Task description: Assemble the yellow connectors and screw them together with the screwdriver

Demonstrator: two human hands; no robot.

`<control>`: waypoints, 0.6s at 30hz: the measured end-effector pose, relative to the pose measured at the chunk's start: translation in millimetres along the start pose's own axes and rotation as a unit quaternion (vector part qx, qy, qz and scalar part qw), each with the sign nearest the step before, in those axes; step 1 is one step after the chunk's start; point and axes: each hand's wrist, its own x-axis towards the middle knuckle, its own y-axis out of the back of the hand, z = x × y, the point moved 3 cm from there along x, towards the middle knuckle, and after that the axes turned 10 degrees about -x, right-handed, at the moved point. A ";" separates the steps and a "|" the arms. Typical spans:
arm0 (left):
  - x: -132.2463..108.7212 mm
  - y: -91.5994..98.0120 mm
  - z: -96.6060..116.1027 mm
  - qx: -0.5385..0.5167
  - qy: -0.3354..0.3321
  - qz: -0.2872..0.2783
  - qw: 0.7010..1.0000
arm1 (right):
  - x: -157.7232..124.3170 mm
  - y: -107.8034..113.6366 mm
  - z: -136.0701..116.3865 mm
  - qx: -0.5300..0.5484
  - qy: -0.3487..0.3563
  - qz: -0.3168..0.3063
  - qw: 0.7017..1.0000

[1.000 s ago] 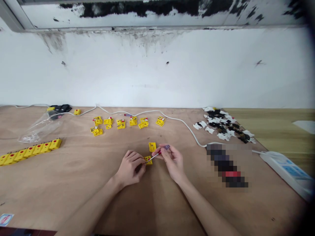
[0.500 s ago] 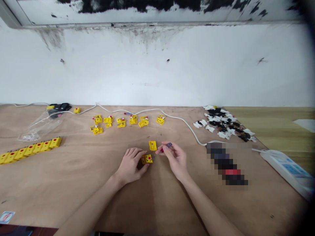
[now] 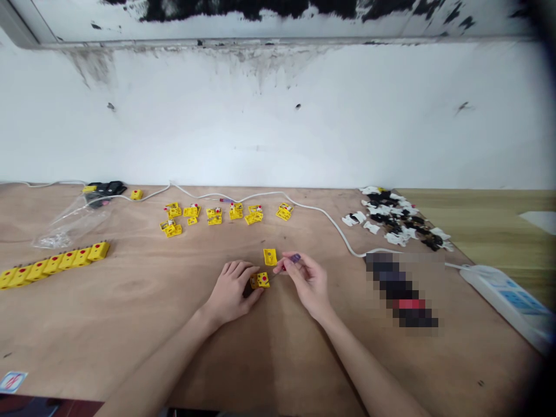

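My left hand (image 3: 234, 292) rests on the wooden table, its thumb and fingers closed on a small yellow plastic housing (image 3: 263, 280) with a red button. Pinched in my right hand (image 3: 306, 282) is a screwdriver (image 3: 295, 258) with a red and purple handle. Its thin shaft slants down to the left, and the tip is near the right edge of the housing; whether they touch I cannot tell. Just beyond the housing lies an open yellow cover (image 3: 270, 256), touched by neither hand.
Several opened yellow housings (image 3: 214, 216) lie along the back, with a second screwdriver (image 3: 226, 200) behind them. Finished-looking yellow blocks (image 3: 53, 264) form a row at left, near a plastic bag (image 3: 65, 229). At right are black and white pieces (image 3: 393, 217), a white cable (image 3: 319, 209) and a power strip (image 3: 508, 298).
My right hand has shifted slightly left, and the screwdriver stands a little steeper, its tip closer to the housing. My left hand stays in place.
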 end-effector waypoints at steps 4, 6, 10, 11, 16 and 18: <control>0.3 -0.4 -0.4 -0.003 -0.008 -0.010 1.000 | -1.8 -2.9 4.9 0.011 0.009 -0.007 1.000; 0.4 -0.4 -0.7 -0.001 -0.007 -0.009 1.000 | -3.2 -3.2 7.1 0.011 0.023 -0.001 1.000; 1.0 -0.1 0.1 -0.001 -0.005 -0.007 1.000 | -6.7 -2.8 3.7 -0.053 0.101 -0.020 0.993; 1.2 0.1 0.4 -0.001 -0.005 -0.006 1.000 | -7.4 -2.7 1.6 -0.068 0.120 -0.028 0.990; 1.1 1.0 1.6 0.000 -0.006 -0.003 1.000 | -8.7 -1.8 -16.2 -0.155 0.236 0.001 0.959; 0.6 0.8 1.1 0.001 -0.006 0.000 1.000 | -9.7 -4.4 -23.8 -0.194 0.278 -0.009 0.941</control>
